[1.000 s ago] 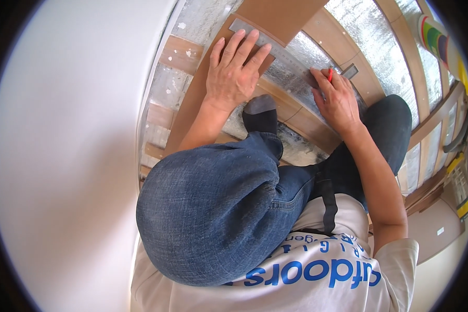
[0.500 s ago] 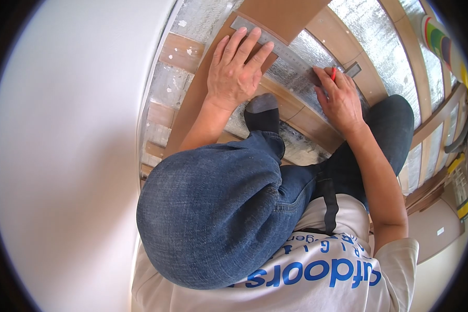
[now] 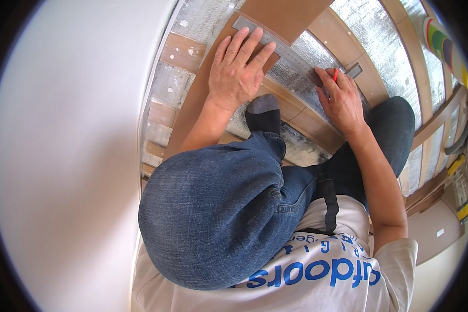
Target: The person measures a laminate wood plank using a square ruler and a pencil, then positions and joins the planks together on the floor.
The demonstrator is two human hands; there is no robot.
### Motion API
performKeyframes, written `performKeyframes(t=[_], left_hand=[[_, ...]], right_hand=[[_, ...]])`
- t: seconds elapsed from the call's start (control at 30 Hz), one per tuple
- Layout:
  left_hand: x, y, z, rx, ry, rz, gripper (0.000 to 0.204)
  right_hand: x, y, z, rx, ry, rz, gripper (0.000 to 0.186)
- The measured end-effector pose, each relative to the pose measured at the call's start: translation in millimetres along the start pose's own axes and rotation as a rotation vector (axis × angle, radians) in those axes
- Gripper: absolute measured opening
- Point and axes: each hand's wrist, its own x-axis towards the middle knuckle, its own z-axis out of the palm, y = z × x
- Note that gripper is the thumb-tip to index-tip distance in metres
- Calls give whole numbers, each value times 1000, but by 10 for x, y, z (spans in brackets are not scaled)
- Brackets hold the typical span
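A steel try square (image 3: 291, 56) lies with its marked blade across the end of a long brown board (image 3: 192, 112). My left hand (image 3: 238, 70) is spread flat, its fingertips on the blade and the board. At the square's other end, my right hand (image 3: 340, 101) is closed round the stock, whose grey tip sticks out beyond the fingers. A thin red stick (image 3: 336, 74), perhaps a pencil, shows between those fingers. A second brown board (image 3: 281, 18) adjoins the blade at the top.
Wooden battens (image 3: 343, 41) run over silvery foil sheeting (image 3: 372, 34). A white wall (image 3: 73, 130) rises close on the left. My socked foot (image 3: 263, 112) and bent knees are near the boards. A striped bottle (image 3: 439, 41) and yellow-black tools (image 3: 460, 187) are at the right.
Both hands and the square keep nearly the same places. The whole picture has shifted very slightly to the right.
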Motion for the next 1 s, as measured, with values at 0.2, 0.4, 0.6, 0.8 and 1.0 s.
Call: performKeyframes(t=[0.2,0.4,0.6,0.8,1.0], left_hand=[[-3,3,-5,-1,-15,0,65],[14,10,-44,-10,-29,-25,65],[9,1,-42,-68,-33,-18,63],[4,-2,-62,-45,-5,-34,55],[2,-1,-33,-17,27,-12,50]], right_hand=[[-15,36,24,15,13,-4,49],[14,15,-44,26,-7,-12,51],[201,-195,-342,192,11,57,82],[826,-530,-737,433,43,-159,89],[1380,-660,-745,717,-165,-33,40]])
